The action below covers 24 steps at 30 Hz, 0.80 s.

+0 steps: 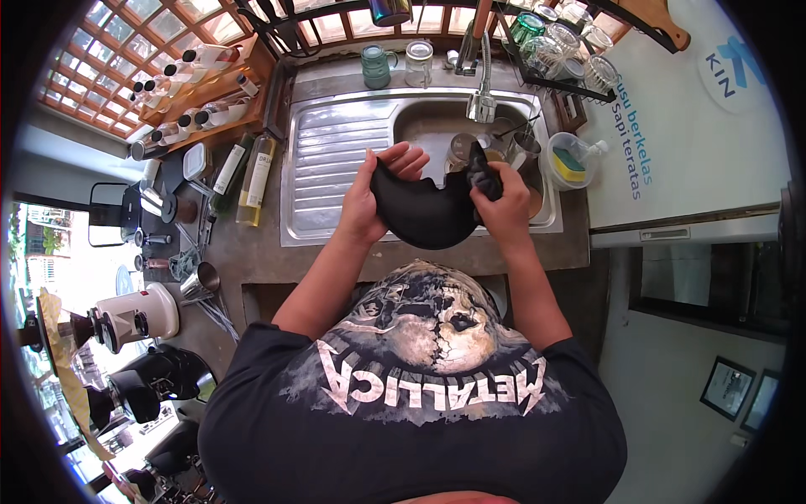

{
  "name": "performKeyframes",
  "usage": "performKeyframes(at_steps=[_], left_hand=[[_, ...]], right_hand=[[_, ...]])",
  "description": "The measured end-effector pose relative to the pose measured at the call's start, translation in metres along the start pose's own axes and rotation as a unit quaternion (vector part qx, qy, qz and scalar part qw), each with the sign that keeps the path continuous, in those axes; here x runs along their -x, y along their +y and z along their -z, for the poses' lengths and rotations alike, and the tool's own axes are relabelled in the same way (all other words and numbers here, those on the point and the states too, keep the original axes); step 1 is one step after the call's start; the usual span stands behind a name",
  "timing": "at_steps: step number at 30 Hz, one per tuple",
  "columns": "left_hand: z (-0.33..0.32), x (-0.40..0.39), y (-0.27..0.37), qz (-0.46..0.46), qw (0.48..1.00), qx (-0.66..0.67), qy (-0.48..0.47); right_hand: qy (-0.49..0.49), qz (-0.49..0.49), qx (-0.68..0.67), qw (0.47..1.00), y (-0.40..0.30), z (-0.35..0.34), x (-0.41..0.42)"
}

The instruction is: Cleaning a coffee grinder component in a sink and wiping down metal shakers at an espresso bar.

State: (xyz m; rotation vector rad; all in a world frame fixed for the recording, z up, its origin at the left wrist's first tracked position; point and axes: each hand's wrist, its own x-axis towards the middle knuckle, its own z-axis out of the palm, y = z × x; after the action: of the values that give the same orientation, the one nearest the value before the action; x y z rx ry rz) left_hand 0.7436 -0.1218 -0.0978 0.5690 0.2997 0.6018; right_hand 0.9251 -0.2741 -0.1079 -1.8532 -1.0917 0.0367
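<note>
My left hand (371,195) holds one end of a curved black object (425,211), its fingers spread behind the inner edge and its thumb at the tip. The object is smooth, crescent-shaped and has a notched upper edge; its exact kind is unclear. At its other end my right hand (504,198) pinches a crumpled dark cloth (483,176) against it. Both hands are above the front of a stainless steel sink (415,132). Behind the right hand, glasses and a metal cup (524,148) stand in the basin, partly hidden.
A chrome faucet (482,104) overhangs the basin. Right of it are a plastic tub (570,176) with a sponge and a rack (560,85) of glasses. Two glass mugs (376,66) stand behind the drainboard. Bottles (257,179), bar tools and a grinder (138,315) line the left counter.
</note>
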Motion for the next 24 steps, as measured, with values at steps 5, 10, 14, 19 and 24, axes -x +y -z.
performKeyframes(at_steps=[5, 10, 14, 19, 24], left_hand=[[0.003, -0.017, 0.001, 0.017, 1.000, 0.000, -0.011], [0.010, -0.026, 0.004, 0.025, 1.000, 0.014, -0.008], [0.012, -0.031, 0.004, 0.043, 0.999, 0.002, -0.007], [0.022, -0.043, 0.007, 0.042, 0.999, 0.031, 0.013], [0.033, -0.054, 0.002, 0.036, 0.997, 0.055, 0.042]], right_hand=[[-0.022, 0.035, -0.066, 0.997, -0.020, -0.011, -0.004], [-0.013, 0.031, -0.050, 0.998, -0.018, -0.017, -0.006], [0.004, 0.029, -0.025, 0.999, -0.009, -0.018, -0.015], [-0.055, 0.064, -0.056, 0.995, -0.015, -0.023, -0.009], [-0.130, 0.071, -0.095, 0.984, -0.030, -0.035, 0.000]])
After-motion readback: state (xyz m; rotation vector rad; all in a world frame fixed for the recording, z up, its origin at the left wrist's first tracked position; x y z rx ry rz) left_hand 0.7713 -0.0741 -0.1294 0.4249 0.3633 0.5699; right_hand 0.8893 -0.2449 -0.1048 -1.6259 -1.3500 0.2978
